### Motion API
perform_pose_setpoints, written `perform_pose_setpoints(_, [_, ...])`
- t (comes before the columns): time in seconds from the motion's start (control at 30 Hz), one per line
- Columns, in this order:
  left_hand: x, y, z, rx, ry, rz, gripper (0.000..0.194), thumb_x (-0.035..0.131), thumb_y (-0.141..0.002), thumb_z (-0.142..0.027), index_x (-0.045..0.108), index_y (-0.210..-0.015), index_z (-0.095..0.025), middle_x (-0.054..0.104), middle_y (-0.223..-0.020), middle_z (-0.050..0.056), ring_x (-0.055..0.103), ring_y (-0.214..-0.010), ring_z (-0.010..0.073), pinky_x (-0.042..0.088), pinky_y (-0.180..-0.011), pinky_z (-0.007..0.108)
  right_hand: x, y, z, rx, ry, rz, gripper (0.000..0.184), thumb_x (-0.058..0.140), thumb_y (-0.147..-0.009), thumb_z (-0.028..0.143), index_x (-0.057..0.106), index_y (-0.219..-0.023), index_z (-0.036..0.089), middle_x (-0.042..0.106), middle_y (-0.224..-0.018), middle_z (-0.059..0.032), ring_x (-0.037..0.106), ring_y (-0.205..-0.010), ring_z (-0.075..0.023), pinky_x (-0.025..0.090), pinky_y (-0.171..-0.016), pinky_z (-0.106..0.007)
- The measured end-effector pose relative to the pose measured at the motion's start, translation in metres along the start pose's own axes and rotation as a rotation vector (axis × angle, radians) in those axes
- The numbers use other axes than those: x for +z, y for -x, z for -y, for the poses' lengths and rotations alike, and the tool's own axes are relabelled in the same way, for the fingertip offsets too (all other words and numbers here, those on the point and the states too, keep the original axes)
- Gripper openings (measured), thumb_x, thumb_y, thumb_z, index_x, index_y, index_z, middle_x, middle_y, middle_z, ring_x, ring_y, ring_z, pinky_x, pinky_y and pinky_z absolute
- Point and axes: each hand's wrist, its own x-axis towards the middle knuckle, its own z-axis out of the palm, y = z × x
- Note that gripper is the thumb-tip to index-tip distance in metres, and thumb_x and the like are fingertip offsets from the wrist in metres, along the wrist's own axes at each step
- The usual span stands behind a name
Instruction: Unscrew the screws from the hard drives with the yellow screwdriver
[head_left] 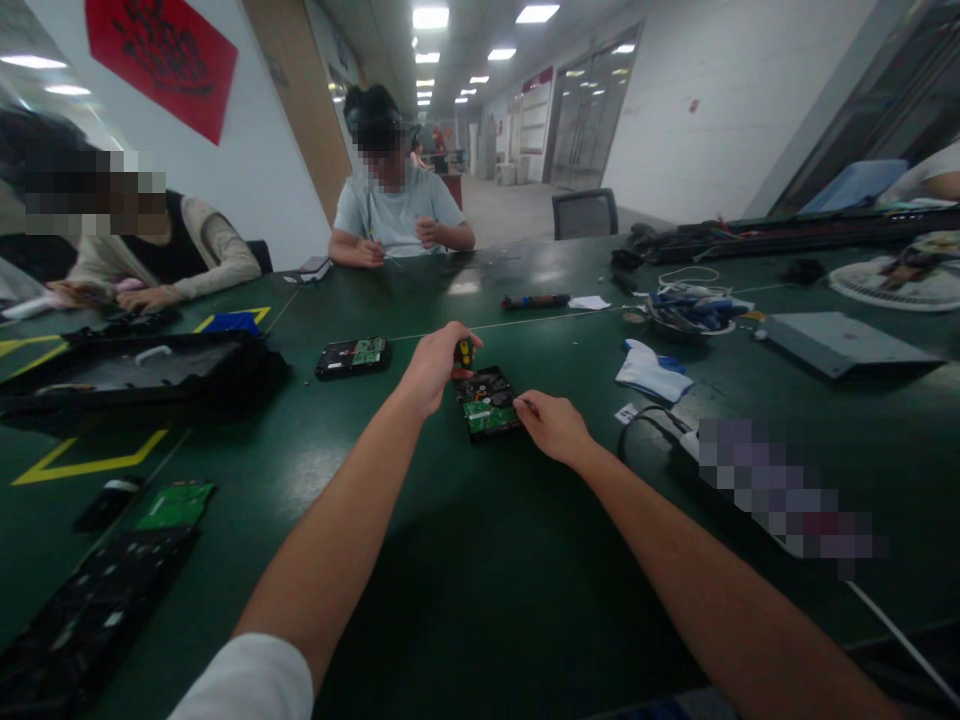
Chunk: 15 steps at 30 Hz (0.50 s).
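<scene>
A hard drive (489,418) with a green circuit board lies on the dark green table, its board side up. My left hand (441,368) is closed around a short screwdriver (466,352) with a yellow and black handle, held upright at the drive's far left corner. The screwdriver's tip is too small to make out. At the drive's right edge, the closed fingers of my right hand (551,423) grip its side. A second hard drive (351,357) rests to the left, apart from both hands.
Left stands a black tray-like casing (142,370); nearer lie a loose green board (176,505) and black drives (97,600). Right are a white glove (652,372), a cable (652,412), a grey metal box (844,343) and a dark-handled tool (535,301). Two people sit across the table.
</scene>
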Motion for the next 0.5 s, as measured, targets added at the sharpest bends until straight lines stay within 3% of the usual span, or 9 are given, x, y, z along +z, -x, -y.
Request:
perform_pose_setpoints(0.13, [0.0000, 0.0021, -0.0024, -0.135, 0.094, 0.081, 0.022, 0.058, -0.081, -0.035, 0.069, -0.080, -0.016, 0.065, -0.076, 0.007, 0.062, -0.071, 0.0174, 0.047, -0.050, 0.023, -0.0009, 0.0005, -0.0004, -0.001, 0.038, 0.003, 0.037, 0.035, -0.113, 0.039, 0.067, -0.103, 0.022, 0.075, -0.095, -0.0063, 0.067, -0.085, -0.0203, 0.035, -0.066, -0.028])
perform_pose_setpoints(0.23, [0.0012, 0.0013, -0.0026, -0.218, 0.208, 0.075, 0.016, 0.058, -0.081, -0.033, 0.062, -0.078, -0.018, 0.067, -0.075, 0.007, 0.064, -0.069, 0.0181, 0.051, -0.053, 0.025, -0.0009, 0.0007, -0.0014, 0.003, 0.028, -0.001, 0.043, 0.030, -0.114, 0.040, 0.065, -0.099, 0.021, 0.074, -0.091, -0.0062, 0.066, -0.081, -0.0193, 0.035, -0.066, -0.028])
perform_pose_setpoints(0.33, [0.0026, 0.0009, -0.0017, -0.158, 0.154, 0.047, 0.017, 0.056, -0.081, -0.032, 0.062, -0.074, -0.018, 0.066, -0.076, 0.008, 0.064, -0.072, 0.0186, 0.054, -0.056, 0.027, -0.0005, 0.0003, -0.0017, -0.002, 0.012, -0.004, 0.043, 0.030, -0.113, 0.040, 0.065, -0.097, 0.021, 0.073, -0.090, -0.0052, 0.065, -0.080, -0.0187, 0.035, -0.066, -0.028])
perform_pose_setpoints(0.43, [0.0026, 0.0021, -0.0007, -0.017, -0.009, 0.023, 0.024, 0.056, -0.082, -0.034, 0.068, -0.072, -0.016, 0.063, -0.076, 0.007, 0.061, -0.073, 0.0175, 0.050, -0.052, 0.023, 0.0000, -0.0002, -0.0007, 0.000, 0.002, -0.010, 0.038, 0.037, -0.112, 0.041, 0.068, -0.102, 0.022, 0.075, -0.094, -0.0053, 0.067, -0.083, -0.0196, 0.035, -0.065, -0.028])
perform_pose_setpoints(0.5, [0.0018, 0.0027, -0.0005, 0.006, -0.048, 0.049, 0.026, 0.058, -0.083, -0.036, 0.072, -0.078, -0.015, 0.064, -0.076, 0.008, 0.061, -0.073, 0.0172, 0.047, -0.051, 0.022, 0.0001, -0.0004, 0.0002, 0.007, -0.010, -0.013, 0.033, 0.042, -0.110, 0.040, 0.070, -0.109, 0.022, 0.077, -0.098, -0.0055, 0.068, -0.086, -0.0204, 0.037, -0.066, -0.028])
